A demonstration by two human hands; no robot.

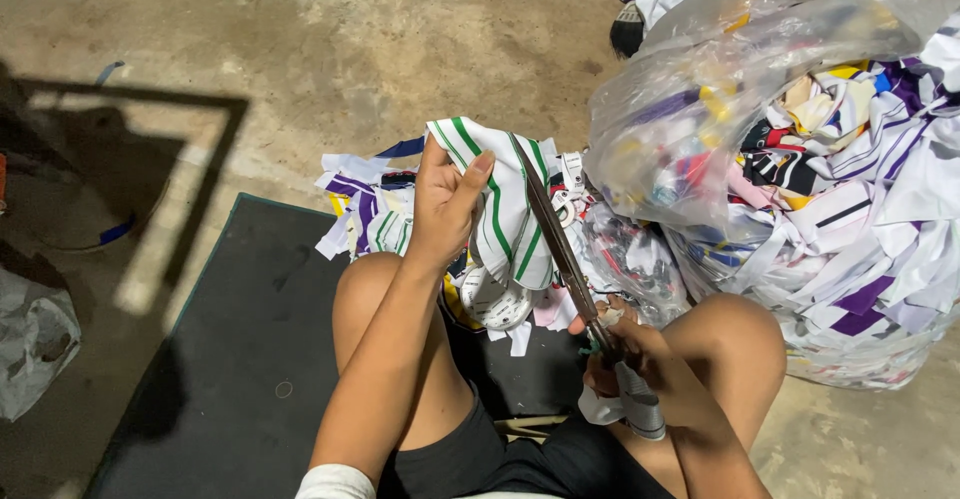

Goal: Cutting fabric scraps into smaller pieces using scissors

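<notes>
My right hand (640,359) grips the scissors (575,269) by the handles, blades nearly closed and running up along the edge of the cloth (505,209). My left hand (445,204) is closed on that cloth, a white piece with green stripes, thumb on top, holding it up above my knees. The blades touch the cloth's right edge; I can't tell how deep the cut goes, looks partway at best. Under the cloth a heap of scraps (370,209) lies on the floor by the dark mat (240,359), so some cutting looks done. To the right a big clear bag (800,159) stands stuffed with mixed fabric pieces, touching the heap. Judging by that bag, plenty is left. Concrete floor (400,39) beyond.
</notes>
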